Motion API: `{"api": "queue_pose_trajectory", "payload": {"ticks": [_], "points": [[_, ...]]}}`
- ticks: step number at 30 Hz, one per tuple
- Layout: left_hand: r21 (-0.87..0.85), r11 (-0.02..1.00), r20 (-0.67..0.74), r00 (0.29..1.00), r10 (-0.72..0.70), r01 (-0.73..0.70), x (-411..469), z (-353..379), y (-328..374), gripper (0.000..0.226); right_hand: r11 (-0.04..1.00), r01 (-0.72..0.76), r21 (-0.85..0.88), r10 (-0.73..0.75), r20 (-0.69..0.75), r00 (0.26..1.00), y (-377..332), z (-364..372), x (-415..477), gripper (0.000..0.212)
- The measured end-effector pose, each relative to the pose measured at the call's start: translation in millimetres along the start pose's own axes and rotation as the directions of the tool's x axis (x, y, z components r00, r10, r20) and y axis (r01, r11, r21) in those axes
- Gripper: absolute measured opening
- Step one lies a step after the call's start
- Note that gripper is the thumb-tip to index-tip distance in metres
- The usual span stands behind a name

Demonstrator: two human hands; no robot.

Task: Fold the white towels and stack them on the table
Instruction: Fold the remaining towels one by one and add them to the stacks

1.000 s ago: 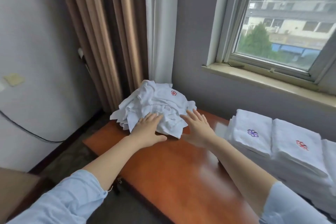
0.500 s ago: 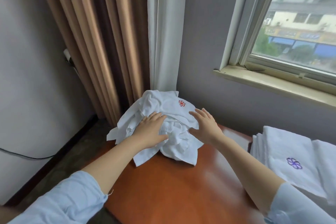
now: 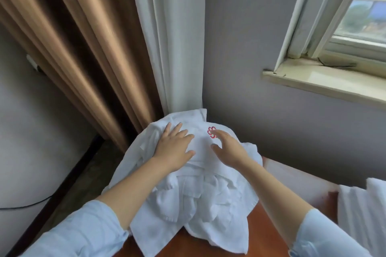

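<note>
Progress looks middling, I'd guess: crumpled heap of white cotton towels (image 3: pixel 198 200) sits unfolded on the far left corner of the glossy orange-brown wooden table (image 3: pixel 265 233), with folded white towels (image 3: pixel 363 210) at the right edge. Left hand (image 3: pixel 174 150) lies flat on top, fingers spread. Right hand (image 3: pixel 227 148) is loose beside it, gripping nothing. The heap overhangs the table edge, tight against the brown pleated curtain (image 3: pixel 83 48). Working room is the wood between heap and stack.

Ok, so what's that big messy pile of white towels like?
The towel pile is a crumpled, unfolded heap of soft white cloth on the brown table, with some cloth hanging over its edge. A red stitched flower shows on top. The left hand lies flat on it; the right hand is open by the flower.
</note>
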State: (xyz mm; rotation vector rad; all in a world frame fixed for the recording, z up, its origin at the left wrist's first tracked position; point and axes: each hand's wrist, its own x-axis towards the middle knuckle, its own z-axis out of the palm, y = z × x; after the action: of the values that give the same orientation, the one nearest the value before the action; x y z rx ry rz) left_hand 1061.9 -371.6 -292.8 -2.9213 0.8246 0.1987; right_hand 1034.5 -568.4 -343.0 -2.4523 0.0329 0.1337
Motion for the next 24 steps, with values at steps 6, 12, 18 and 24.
{"api": "queue_pose_trajectory", "payload": {"ticks": [6,12,18,24], "points": [[0.004,0.995,-0.012,0.995,-0.098,0.098,55,7,-19,0.049,1.0,-0.023,0.01,0.023,0.003,1.0,-1,4,65,0.046],[0.038,0.985,-0.068,0.984,-0.166,0.168,63,27,-18,0.052,0.996,0.005,-0.091,0.007,0.141,0.99,6,13,88,0.053],[0.013,0.987,-0.149,0.977,-0.154,0.158,46,20,-18,0.045,0.973,0.132,-0.192,-0.15,-0.083,0.985,4,-11,62,0.025],[-0.005,0.999,-0.252,0.967,-0.032,0.031,11,-23,12,0.03,0.942,0.181,-0.281,-0.238,-0.181,0.954,-18,-67,-7,0.026]]}}
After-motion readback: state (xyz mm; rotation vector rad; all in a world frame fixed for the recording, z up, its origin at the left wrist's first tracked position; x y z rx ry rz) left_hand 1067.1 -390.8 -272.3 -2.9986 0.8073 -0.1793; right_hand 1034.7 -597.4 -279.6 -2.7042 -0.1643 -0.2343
